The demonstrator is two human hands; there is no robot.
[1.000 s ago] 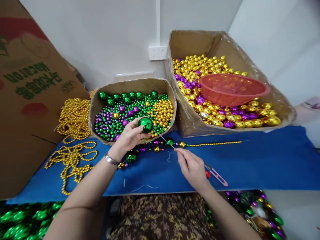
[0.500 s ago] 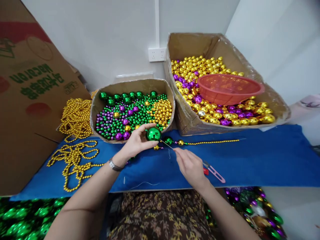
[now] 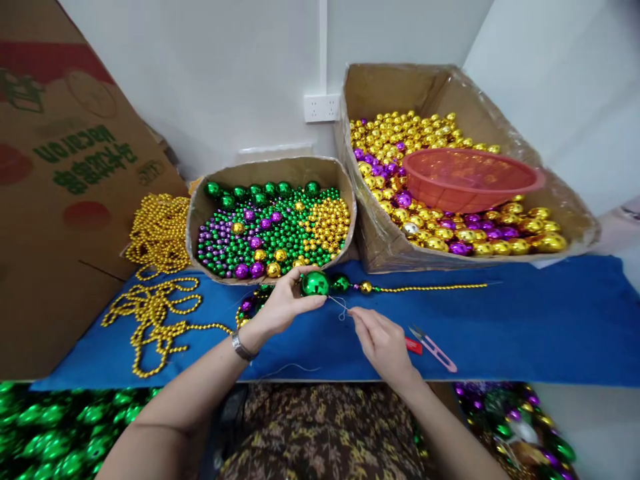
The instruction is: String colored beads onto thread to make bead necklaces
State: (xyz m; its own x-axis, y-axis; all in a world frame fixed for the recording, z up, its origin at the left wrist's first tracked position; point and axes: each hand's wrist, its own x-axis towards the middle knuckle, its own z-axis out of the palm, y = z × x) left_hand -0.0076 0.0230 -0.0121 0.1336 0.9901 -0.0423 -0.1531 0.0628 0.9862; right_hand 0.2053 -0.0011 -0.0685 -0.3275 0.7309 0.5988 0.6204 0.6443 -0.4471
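Observation:
Between the thumb and fingers of my left hand (image 3: pixel 283 303) is a large shiny green bead (image 3: pixel 315 284). My right hand (image 3: pixel 383 343) has its fingertips pinched on a thin thread (image 3: pixel 341 307), which runs loosely with a small curl to the green bead. Just beyond lies another green bead (image 3: pixel 341 283), in line with small purple and gold beads and a string of tiny gold beads (image 3: pixel 435 288). More strung beads (image 3: pixel 247 305), purple, green and gold, lie partly hidden behind my left hand.
A cardboard box of small beads (image 3: pixel 195 243) stands behind my hands. To its right, a larger box (image 3: pixel 380 247) holds gold and purple beads and a red basket (image 3: pixel 470 190). Pink thread snips (image 3: pixel 440 353) and a red object (image 3: pixel 413 345) lie right; gold bead chains (image 3: pixel 155 300) lie left.
My left hand and the green bead have come slightly lower. The thread, taut before, now hangs slack and curled between the bead and my right fingertips. The view has shifted slightly.

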